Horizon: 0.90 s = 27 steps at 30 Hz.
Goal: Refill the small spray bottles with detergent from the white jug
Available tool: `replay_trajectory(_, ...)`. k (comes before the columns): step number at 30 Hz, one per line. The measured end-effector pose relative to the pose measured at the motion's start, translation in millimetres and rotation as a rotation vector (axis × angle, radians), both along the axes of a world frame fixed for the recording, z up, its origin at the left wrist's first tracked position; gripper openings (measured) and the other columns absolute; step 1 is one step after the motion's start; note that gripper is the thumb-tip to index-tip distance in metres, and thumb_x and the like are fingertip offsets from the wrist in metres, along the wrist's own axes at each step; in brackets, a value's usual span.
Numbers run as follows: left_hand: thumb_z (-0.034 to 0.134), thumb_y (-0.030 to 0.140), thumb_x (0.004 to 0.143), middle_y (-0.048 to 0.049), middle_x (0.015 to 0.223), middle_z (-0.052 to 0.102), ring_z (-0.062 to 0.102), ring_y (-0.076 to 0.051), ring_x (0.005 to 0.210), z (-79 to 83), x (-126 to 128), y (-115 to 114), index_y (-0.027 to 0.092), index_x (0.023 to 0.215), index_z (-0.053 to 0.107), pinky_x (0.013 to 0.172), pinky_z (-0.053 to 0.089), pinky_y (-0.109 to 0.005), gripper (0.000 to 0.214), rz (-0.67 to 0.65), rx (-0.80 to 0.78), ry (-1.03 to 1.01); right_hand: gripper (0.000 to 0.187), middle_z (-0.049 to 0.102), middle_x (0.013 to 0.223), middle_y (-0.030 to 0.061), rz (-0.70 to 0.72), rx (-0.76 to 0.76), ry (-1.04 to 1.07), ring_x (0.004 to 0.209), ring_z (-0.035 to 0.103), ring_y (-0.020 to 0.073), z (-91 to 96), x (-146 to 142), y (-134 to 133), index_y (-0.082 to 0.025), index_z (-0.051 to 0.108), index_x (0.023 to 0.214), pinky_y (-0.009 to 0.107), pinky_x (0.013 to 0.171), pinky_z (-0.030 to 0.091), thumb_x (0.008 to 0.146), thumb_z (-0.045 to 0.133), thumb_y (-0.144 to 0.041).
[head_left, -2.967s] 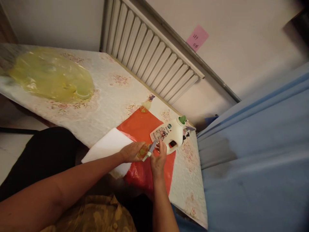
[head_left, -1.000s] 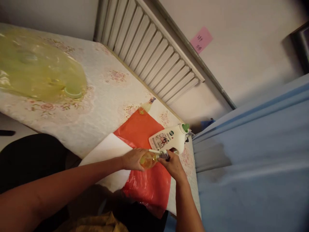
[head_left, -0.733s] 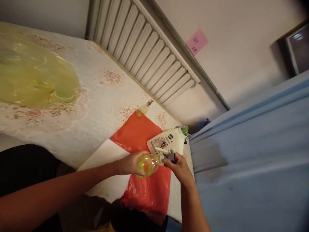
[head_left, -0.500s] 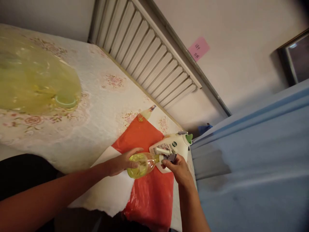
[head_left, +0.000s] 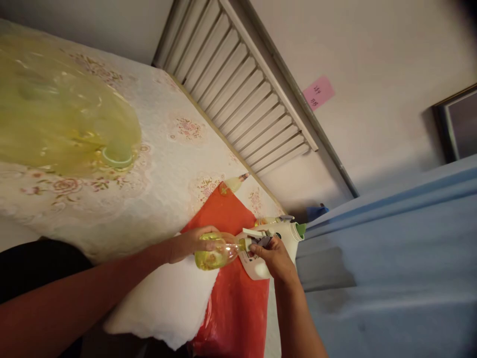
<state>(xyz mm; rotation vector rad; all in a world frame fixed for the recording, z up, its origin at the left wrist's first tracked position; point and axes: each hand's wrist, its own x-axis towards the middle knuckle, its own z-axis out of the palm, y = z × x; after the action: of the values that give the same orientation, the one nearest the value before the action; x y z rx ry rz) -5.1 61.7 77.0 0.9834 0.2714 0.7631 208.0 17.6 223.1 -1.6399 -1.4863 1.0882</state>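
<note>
A clear spray bottle (head_left: 228, 248) with yellow liquid in its base lies tilted sideways between my hands. My left hand (head_left: 192, 243) is wrapped round the bottle's bottom end. At the other end, my right hand (head_left: 274, 253) has its fingers closed on the grey and white trigger head (head_left: 257, 241). Just behind it, a white jug (head_left: 290, 241) with a green spout rests on a red plastic sheet (head_left: 238, 303). A white cloth (head_left: 171, 298) lies under my left forearm.
A large yellow plastic bag (head_left: 67, 109) sits on the flowered tablecloth (head_left: 160, 189) at left. Two more bottles, one small bottle (head_left: 234, 184) and one spray bottle (head_left: 266, 221), lie near the back edge. A radiator (head_left: 238, 84) lines the wall; a blue curtain (head_left: 395, 258) hangs at right.
The view has shifted, so the surroundings sit a little farther right and mostly lower. Both hands keep their hold on the spray bottle, which now covers more of the jug's label.
</note>
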Motion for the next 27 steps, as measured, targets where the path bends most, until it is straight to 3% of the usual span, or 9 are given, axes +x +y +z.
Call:
replay_trajectory(7, 0.076, 0.055, 0.066, -0.0069, 0.106, 0.07, 0.067, -0.028, 0.097, -2.2, -3.2, 4.5, 0.021, 0.108, 0.057, 0.08, 0.052, -0.038, 0.057, 0.066, 0.051, 0.058, 0.027, 0.065, 0.063, -0.0023, 0.034, -0.02, -0.039, 0.055, 0.057, 0.0128, -3.7, -0.1, 4.3, -0.017, 0.068, 0.079, 0.026, 0.058, 0.045, 0.068, 0.082, -0.037)
replay_trajectory(12, 0.075, 0.052, 0.068, -0.005, 0.103, 0.069, 0.066, -0.026, 0.095, -0.5, -5.7, 3.3, 0.02, 0.108, 0.053, 0.079, 0.052, -0.037, 0.055, 0.126, 0.105, 0.054, 0.03, 0.063, 0.057, -0.0036, -0.037, 0.018, -0.036, 0.048, 0.055, 0.0118, -10.4, -12.2, 5.6, -0.017, 0.065, 0.083, 0.024, 0.051, 0.043, 0.07, 0.08, -0.04)
replay_trajectory(14, 0.075, 0.047, 0.068, -0.0049, 0.104, 0.068, 0.066, -0.026, 0.095, 0.8, -7.3, 3.1, 0.021, 0.11, 0.053, 0.079, 0.052, -0.037, 0.054, 0.214, 0.186, 0.132, 0.032, 0.059, 0.05, -0.0049, -0.115, 0.013, -0.012, 0.041, 0.05, 0.0104, -17.0, -20.6, 5.9, -0.018, 0.062, 0.079, 0.022, 0.043, 0.037, 0.071, 0.077, -0.045)
replay_trajectory(19, 0.079, 0.038, 0.063, -0.0067, 0.112, 0.062, 0.059, -0.028, 0.106, 3.1, -10.8, 3.9, 0.021, 0.115, 0.053, 0.095, 0.047, -0.041, 0.06, 0.582, 0.513, 0.387, 0.037, 0.054, 0.048, -0.006, -0.343, 0.008, 0.068, 0.032, 0.04, 0.0074, -34.2, -39.1, 7.6, -0.022, 0.051, 0.069, 0.021, 0.033, 0.025, 0.072, 0.072, -0.052)
replay_trajectory(24, 0.078, 0.033, 0.063, -0.0071, 0.114, 0.062, 0.058, -0.029, 0.108, 4.5, -10.6, 4.2, 0.022, 0.117, 0.053, 0.097, 0.046, -0.044, 0.06, 0.599, 0.516, 0.399, 0.032, 0.051, 0.053, -0.0078, -0.441, 0.115, 0.103, 0.042, 0.047, 0.0104, -38.5, -43.5, 13.3, -0.022, 0.057, 0.085, 0.023, 0.041, 0.038, 0.069, 0.076, -0.043)
replay_trajectory(27, 0.078, 0.035, 0.063, -0.0071, 0.113, 0.063, 0.06, -0.029, 0.107, 2.2, -9.1, 4.5, 0.021, 0.118, 0.053, 0.094, 0.049, -0.043, 0.062, 0.579, 0.453, 0.383, 0.04, 0.056, 0.059, -0.0055, -0.375, 0.197, -0.091, 0.046, 0.051, 0.0128, -41.1, -41.1, 17.0, -0.019, 0.06, 0.102, 0.026, 0.046, 0.044, 0.075, 0.068, -0.047)
